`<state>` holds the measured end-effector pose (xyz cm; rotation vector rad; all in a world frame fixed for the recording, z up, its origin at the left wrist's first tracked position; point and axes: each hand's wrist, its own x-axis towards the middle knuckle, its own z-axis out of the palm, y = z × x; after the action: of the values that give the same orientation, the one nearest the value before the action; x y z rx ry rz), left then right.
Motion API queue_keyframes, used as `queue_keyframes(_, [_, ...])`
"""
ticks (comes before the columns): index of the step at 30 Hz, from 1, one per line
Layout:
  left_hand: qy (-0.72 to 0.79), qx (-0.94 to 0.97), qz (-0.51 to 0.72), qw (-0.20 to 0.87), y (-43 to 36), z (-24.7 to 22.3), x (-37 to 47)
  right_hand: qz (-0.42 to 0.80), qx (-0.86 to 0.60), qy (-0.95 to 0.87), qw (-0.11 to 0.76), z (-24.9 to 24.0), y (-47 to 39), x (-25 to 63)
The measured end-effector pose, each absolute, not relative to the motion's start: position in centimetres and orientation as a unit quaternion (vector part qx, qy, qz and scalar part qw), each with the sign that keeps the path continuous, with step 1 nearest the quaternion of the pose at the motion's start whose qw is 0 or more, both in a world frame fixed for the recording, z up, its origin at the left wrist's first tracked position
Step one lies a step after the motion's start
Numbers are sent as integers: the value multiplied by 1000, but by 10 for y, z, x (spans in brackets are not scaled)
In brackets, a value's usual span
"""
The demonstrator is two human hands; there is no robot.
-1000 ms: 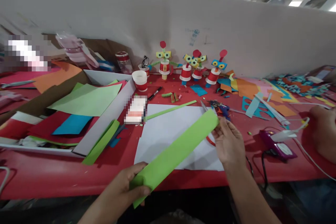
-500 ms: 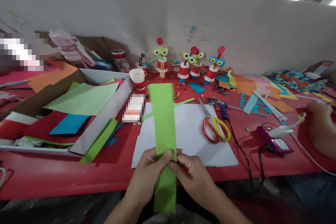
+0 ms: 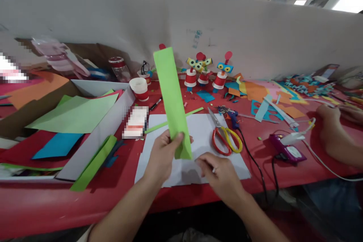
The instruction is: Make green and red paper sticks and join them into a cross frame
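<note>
My left hand (image 3: 162, 155) pinches a green paper strip (image 3: 172, 98) near its lower end, thumb on top. The strip leans upward to the left over the white paper sheets (image 3: 184, 172), and its lower end looks folded. Just right of that end is my right hand (image 3: 221, 176), fingers curled together and apart from the strip, with nothing seen in them. Scissors (image 3: 227, 136) with one red and one yellow handle lie on the sheets. A thin green strip (image 3: 157, 126) crosses their upper edge, partly hidden behind the held strip.
A box (image 3: 98, 132) of coloured paper stands left, a green strip (image 3: 95, 164) against its side. A phone (image 3: 136, 121), paper cup (image 3: 139, 90), glue gun (image 3: 233, 119) and purple power socket (image 3: 287, 147) surround the sheets. Paper-cup figures (image 3: 219, 80) stand behind. Another person's arm (image 3: 333, 136) rests at right.
My right hand has let go of the green strip and moved right. My left hand has raised the strip and tilted it leftward. The view has shifted slightly right.
</note>
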<state>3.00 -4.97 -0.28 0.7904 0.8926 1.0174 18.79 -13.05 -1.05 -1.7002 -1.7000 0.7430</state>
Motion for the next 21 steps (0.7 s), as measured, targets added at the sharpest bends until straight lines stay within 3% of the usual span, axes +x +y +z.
queue_keyframes(3, [430,381,460,678,-19,-14,22,70,-719,-648,241,-19,-114,229])
queue_keyframes(5, [438,390,453,672,-2,-22,18,-1,-746,-643,173,-28,-103,254])
queue_keyframes(7, [445,393,452,666,9,-29,15,13,-760,-635,136,-37,-94,271])
queue_keyframes(11, [453,412,466,638,18,-35,11,102,-765,-617,153,-42,-80,286])
queue_keyframes(14, [446,401,490,633,21,-34,9,195,-794,-532,222,-33,-78,289])
queue_keyframes(16, [446,370,508,637,23,-33,7,266,-773,-475,325,-24,-87,283])
queue_keyframes(18, [452,341,527,634,25,-31,7,335,-707,-441,440,-18,-107,265])
queue_keyframes(21, [460,318,545,624,26,-28,7,520,-585,-359,509,-19,-147,222])
